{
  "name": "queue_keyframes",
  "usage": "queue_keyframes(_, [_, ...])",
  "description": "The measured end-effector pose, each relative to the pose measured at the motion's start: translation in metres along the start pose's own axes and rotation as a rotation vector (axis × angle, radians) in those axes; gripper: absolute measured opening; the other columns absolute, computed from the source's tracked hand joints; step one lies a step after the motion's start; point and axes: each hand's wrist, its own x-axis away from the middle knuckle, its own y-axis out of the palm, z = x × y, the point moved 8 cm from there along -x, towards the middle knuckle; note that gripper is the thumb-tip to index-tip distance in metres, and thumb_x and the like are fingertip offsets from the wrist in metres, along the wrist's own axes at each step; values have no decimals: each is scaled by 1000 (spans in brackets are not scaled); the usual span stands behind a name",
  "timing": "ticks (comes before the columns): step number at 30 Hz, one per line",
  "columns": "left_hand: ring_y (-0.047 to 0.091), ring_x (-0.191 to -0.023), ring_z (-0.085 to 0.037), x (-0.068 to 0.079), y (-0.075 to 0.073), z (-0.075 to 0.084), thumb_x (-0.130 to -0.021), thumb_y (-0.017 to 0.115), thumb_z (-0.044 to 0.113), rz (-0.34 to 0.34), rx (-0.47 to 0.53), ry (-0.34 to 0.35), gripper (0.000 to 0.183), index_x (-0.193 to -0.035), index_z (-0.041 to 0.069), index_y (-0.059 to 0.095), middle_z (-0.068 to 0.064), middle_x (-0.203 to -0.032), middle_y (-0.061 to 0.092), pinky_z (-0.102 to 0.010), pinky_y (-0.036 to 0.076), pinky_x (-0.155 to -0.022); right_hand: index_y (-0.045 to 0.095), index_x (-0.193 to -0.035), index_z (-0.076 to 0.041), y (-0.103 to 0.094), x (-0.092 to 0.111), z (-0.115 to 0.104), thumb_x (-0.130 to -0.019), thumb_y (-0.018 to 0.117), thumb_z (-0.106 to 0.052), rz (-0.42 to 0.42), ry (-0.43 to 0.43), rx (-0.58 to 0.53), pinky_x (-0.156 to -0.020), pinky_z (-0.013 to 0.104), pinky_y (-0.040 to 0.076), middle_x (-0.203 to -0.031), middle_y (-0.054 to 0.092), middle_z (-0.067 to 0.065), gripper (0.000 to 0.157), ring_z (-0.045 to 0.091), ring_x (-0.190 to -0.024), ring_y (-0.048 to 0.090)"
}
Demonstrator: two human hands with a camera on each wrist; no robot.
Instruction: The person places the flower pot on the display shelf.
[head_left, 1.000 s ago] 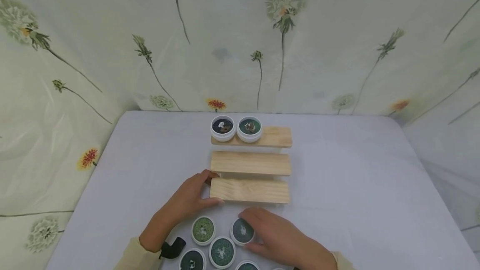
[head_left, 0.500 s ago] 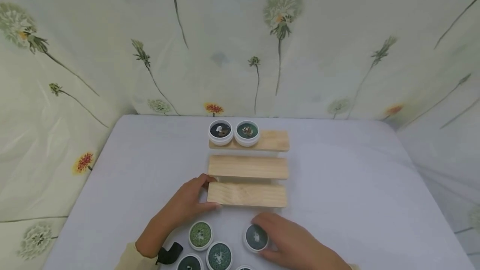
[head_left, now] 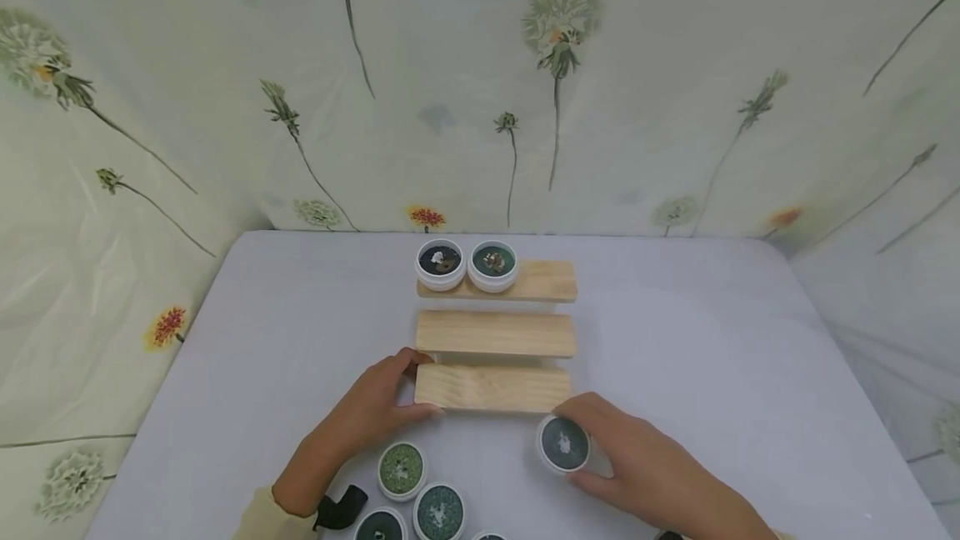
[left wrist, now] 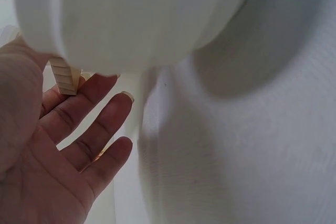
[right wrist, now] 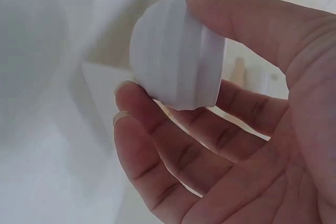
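Observation:
My right hand (head_left: 645,458) pinches a small white round jar (head_left: 564,443) with a dark grey-green top, at the front right corner of a three-step wooden rack (head_left: 492,387). In the right wrist view the jar's ribbed white side (right wrist: 168,59) shows between the thumb and fingers. My left hand (head_left: 369,400) grips the left end of the rack's lowest board, thumb in front and fingers behind. A jar with a black top (head_left: 440,260) and a jar with a green top (head_left: 492,263) stand side by side on the top board's left part.
Near the left forearm stand a light green-topped jar (head_left: 401,471), a teal-topped jar (head_left: 438,512) and a dark-topped jar (head_left: 380,527). Another is cut off at the bottom edge. A floral curtain (head_left: 450,90) hangs behind the white table (head_left: 712,340).
My right hand has taken the grey-topped jar away from the group, moving it right and then up towards the rack. The left hand keeps its grip on the lowest board.

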Motion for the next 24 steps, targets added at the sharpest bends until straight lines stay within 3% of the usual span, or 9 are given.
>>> queue_keyframes(4, [60, -109, -13, 0, -1, -1, -82, 91, 32, 5, 3, -4, 61, -130, 16, 57, 7, -119, 65, -46, 49, -99, 57, -136, -27, -27, 0, 7, -83, 90, -28, 33, 83, 1, -90, 33, 57, -134, 58, -16, 63, 2, -110, 60])
queue_keyframes(10, [60, -106, -12, 0, -2, 0, -82, 91, 31, 7, -2, 8, 60, -130, 17, 57, 8, -116, 65, -44, 50, -97, 60, -140, -18, -71, -8, 17, -83, 90, -35, 179, 167, 41, -78, 30, 57, -129, 64, -5, 66, 9, -97, 60])
queue_keyframes(17, [60, -106, -13, 0, -1, 0, -83, 91, 32, 6, 13, 26, 60, -130, 16, 57, 8, -116, 65, -45, 50, -98, 61, -141, -11, -113, -29, 17, -84, 91, -26, 406, 51, 18, -72, 31, 57, -124, 67, 5, 66, 14, -93, 60])
queue_keyframes(20, [60, -106, -12, 1, 0, 0, -83, 91, 31, 2, 19, 28, 60, -130, 16, 57, 9, -116, 65, -44, 50, -97, 60, -143, -10, -120, -39, 19, -85, 90, -25, 444, 28, 5, -72, 31, 57, -125, 67, 6, 67, 15, -95, 61])
queue_keyframes(24, [60, -106, -11, 0, 1, -2, -82, 91, 31, 0, 16, 23, 62, -131, 17, 57, 9, -117, 64, -43, 50, -98, 58, -144, -6, -124, -56, 23, -88, 87, -29, 436, 57, -16, -75, 36, 58, -127, 66, 8, 67, 19, -99, 61])
